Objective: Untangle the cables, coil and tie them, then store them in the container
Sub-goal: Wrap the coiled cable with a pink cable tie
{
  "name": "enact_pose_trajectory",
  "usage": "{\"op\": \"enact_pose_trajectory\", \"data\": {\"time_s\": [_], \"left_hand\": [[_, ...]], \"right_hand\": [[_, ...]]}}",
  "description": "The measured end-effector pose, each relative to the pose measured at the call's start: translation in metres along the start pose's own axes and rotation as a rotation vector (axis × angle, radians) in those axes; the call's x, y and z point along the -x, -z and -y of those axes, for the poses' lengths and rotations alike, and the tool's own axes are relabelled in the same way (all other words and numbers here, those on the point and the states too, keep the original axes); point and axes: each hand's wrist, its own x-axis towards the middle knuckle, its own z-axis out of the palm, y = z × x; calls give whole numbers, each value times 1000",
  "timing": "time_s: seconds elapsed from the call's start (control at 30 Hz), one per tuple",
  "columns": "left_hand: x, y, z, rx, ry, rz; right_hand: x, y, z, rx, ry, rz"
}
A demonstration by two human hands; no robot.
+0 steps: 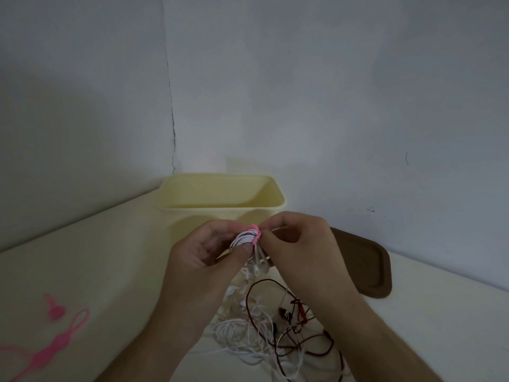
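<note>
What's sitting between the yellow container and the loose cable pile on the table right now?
In the head view, both hands, left hand and right hand, holding the white cable coil with a pink tie.

Pink ties [41,351] cut off lower-left.

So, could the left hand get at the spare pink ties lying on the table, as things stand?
Probably not yet: the left hand holds the white coil while the right hand pinches its pink tie. The way to the spare pink ties looks free.
</note>
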Motion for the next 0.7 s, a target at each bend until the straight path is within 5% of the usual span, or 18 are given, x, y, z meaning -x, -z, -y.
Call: {"op": "enact_pose_trajectory", "data": {"time_s": [0.27, 0.7], "left_hand": [[-2, 4, 3, 11, -12, -39], [-3, 6, 3, -45, -55, -12]], "right_hand": [[-1, 0, 3, -125, -32, 216], [0, 0, 0, -121, -58, 143]]}}
